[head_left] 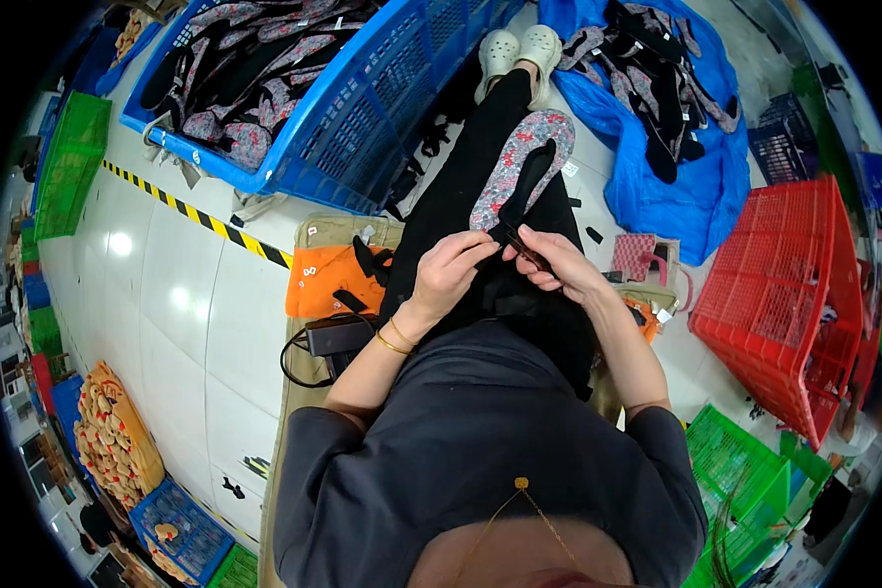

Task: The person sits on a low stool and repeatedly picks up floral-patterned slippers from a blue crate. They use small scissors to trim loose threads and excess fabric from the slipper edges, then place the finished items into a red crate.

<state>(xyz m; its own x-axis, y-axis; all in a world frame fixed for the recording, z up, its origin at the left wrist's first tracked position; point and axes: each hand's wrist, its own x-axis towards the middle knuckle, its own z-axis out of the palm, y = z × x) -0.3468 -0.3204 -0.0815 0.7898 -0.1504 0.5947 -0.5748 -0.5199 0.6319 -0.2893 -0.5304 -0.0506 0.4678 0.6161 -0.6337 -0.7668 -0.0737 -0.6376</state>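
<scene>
A flat floral-patterned sole (519,162) with a black strap (529,181) lies along my black-trousered lap. My left hand (451,269) pinches the near end of the black strap. From the other side, my right hand (557,263) grips the same strap end, fingers closed on it, touching the left fingertips. Gold bangles (394,338) sit on my left wrist. My feet in pale clogs (519,49) reach toward the top of the view.
A big blue crate (363,118) of floral soles stands at upper left, a blue sheet (676,186) with black straps at upper right. A red basket (784,294) is at right, green baskets (745,480) at lower right. An orange bag (323,279) and black adapter (343,333) lie at my left.
</scene>
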